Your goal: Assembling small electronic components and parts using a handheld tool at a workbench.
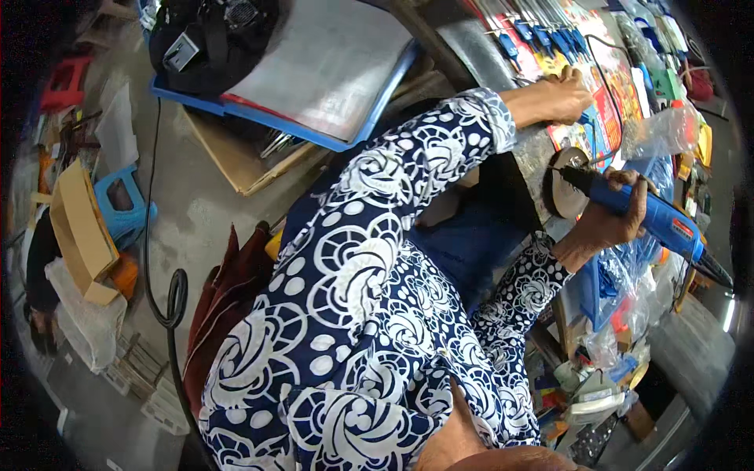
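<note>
My right hand [624, 206] grips a blue handheld power tool [667, 228], apparently a rotary tool, with a black nose and a black cord end. Its thin tip points left, over a round brown wood-like disc [567, 192] at the table's near edge. Further up, my left hand [561, 98] is closed over the table, its fingers pinched together; whatever they hold, if anything, is hidden. Just beyond that hand lie several blue-handled tools with thin metal shafts [543, 38], on colourful printed sheets [609, 102].
A clear plastic bottle [667, 132] and plastic bags [620, 275] crowd the right side. At upper left, a blue tray [345, 145] holds a grey sheet and a black bag [208, 47]. A black cable [149, 235] hangs on the left, near a cardboard box [78, 228] and blue stool [124, 206].
</note>
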`<act>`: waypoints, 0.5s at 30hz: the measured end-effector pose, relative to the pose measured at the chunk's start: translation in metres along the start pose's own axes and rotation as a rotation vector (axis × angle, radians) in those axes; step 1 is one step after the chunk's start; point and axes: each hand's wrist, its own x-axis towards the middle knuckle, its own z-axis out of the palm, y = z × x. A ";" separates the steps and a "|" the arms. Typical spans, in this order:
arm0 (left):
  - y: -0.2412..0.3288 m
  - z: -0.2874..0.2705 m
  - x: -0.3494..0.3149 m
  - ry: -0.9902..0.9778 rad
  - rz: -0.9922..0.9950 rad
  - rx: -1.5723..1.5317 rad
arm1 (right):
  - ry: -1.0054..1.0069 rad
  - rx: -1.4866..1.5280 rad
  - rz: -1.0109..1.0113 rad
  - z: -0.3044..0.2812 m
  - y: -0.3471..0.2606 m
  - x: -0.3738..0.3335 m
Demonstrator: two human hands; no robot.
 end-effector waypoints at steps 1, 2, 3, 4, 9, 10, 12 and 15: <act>0.028 0.003 0.007 -0.234 0.126 -0.023 | 0.051 -0.039 -0.033 -0.022 -0.015 -0.003; -0.006 0.005 0.001 -0.030 0.102 0.168 | -0.011 0.033 0.023 -0.001 0.001 -0.003; -0.051 -0.001 -0.010 0.171 0.064 0.378 | -0.087 0.108 0.098 0.027 0.023 -0.005; -0.013 0.009 -0.008 -0.035 0.232 0.196 | -0.036 0.042 0.048 -0.003 0.010 -0.006; 0.046 -0.040 -0.033 -0.134 0.091 -0.150 | 0.061 0.029 0.020 -0.019 -0.007 -0.014; 0.045 -0.047 -0.041 -0.067 0.158 -0.111 | 0.031 0.025 0.038 -0.012 -0.006 -0.015; 0.041 -0.044 -0.053 0.172 0.302 -0.051 | 0.033 -0.013 -0.001 -0.003 -0.002 -0.019; 0.024 -0.035 -0.065 0.610 0.529 0.047 | 0.082 -0.026 -0.008 0.013 0.007 -0.024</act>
